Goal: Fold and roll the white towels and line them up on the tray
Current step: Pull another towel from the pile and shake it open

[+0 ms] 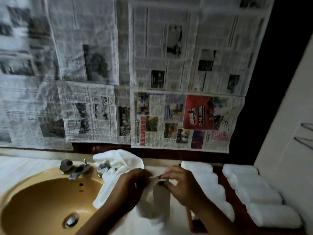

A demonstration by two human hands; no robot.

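My left hand (131, 185) and my right hand (182, 184) both pinch the top edge of a white towel (155, 200) that hangs down between them above the counter. A crumpled pile of white towels (116, 160) lies over the right tap and the sink's rim. To the right, a dark wooden tray (221, 177) carries two rows of rolled white towels: the nearer row (203, 177) and the farther row (250, 185). The frame is blurred.
A tan oval sink (39, 200) with a chrome faucet (79, 170) fills the lower left. Newspaper sheets (179, 119) cover the wall or mirror behind the counter. A white wall with a metal rack (304, 138) stands at the right.
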